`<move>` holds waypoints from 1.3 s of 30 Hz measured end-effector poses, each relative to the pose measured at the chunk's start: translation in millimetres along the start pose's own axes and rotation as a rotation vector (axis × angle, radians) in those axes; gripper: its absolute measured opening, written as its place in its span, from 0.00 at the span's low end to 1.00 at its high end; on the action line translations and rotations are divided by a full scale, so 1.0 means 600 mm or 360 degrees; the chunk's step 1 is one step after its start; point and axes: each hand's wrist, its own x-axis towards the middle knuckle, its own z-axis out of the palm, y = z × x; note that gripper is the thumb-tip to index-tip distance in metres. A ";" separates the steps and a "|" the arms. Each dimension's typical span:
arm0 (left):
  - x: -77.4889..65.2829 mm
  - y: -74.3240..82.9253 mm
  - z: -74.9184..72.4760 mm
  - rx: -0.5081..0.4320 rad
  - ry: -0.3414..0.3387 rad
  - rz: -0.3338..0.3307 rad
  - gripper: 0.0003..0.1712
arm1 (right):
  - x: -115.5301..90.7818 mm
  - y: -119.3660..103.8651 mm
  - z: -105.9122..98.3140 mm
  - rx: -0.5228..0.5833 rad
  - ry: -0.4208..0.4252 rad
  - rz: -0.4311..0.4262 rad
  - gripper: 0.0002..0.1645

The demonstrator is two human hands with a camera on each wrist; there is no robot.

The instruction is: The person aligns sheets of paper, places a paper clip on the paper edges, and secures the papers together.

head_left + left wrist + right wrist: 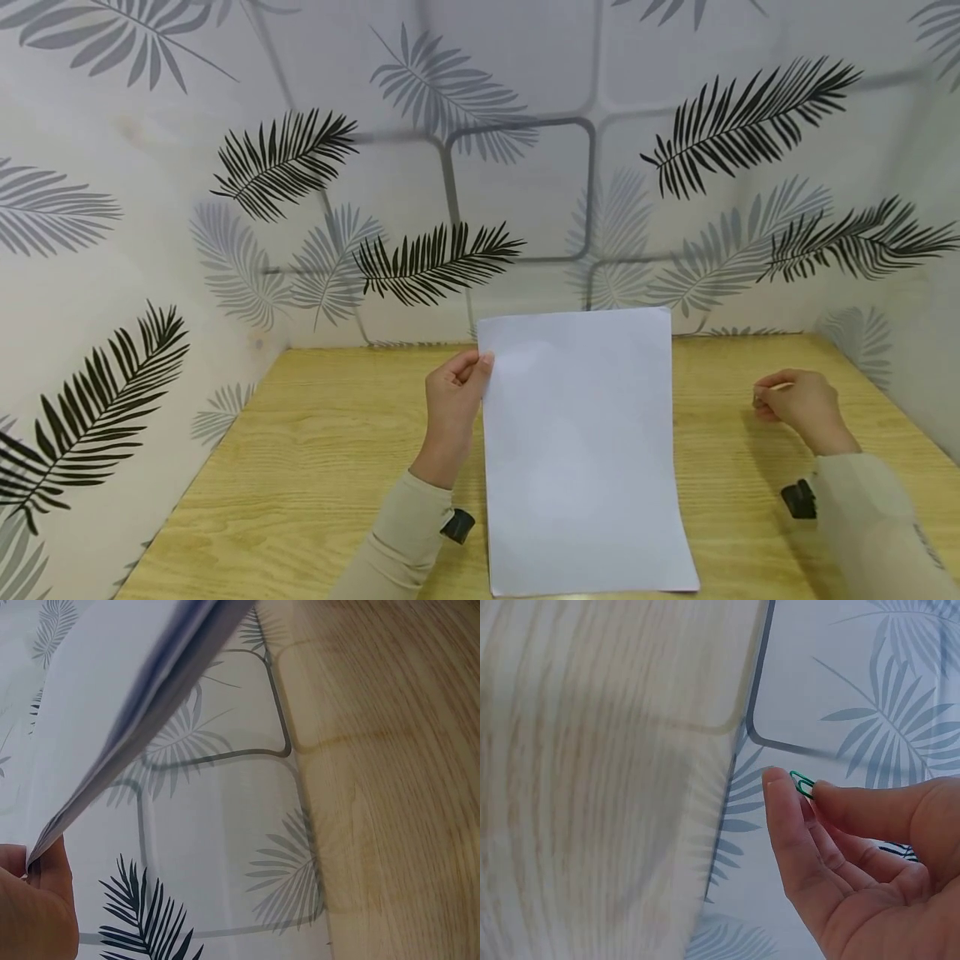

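White paper (577, 467) pinched by the left hand (453, 402); right hand (804, 404) pinches partly hidden paperclip (802, 783).

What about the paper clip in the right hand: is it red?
No, the right wrist view shows a green paper clip pinched in the right hand.

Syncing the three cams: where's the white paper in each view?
Head: white paper lower centre, left hand pinching its left edge.
Left wrist: upper left, slanting down to that hand.
Right wrist: not in it.
Shared landmark: wooden tabletop meeting the leaf-patterned wall.
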 end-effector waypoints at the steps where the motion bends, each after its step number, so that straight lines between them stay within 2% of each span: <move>1: -0.001 0.001 0.000 0.0000 0.0000 0.0000 0.13 | -0.001 -0.002 0.000 -0.0011 0.0025 -0.0014 0.18; 8: -0.003 0.001 0.000 -0.0015 0.0002 -0.0018 0.13 | -0.006 -0.027 0.001 -0.0111 0.0169 -0.0075 0.17; 13: -0.002 0.001 0.002 -0.0017 0.0002 0.0002 0.13 | -0.010 -0.047 0.002 -0.0101 0.0294 -0.0124 0.17; 17: -0.002 0.001 0.002 -0.0011 0.0002 0.0020 0.13 | -0.013 -0.062 0.002 -0.0100 0.0398 -0.0217 0.16; 22: -0.004 0.002 0.002 0.0003 0.0006 0.0032 0.13 | -0.016 -0.079 0.004 -0.0099 0.0460 -0.0290 0.15; 31: -0.005 0.002 0.005 0.0025 0.0013 0.0019 0.13 | -0.021 -0.109 0.007 -0.0025 0.0636 -0.0461 0.13; 39: -0.005 0.001 0.005 0.0028 0.0011 0.0015 0.13 | -0.023 -0.142 0.008 0.0098 0.0788 -0.0464 0.11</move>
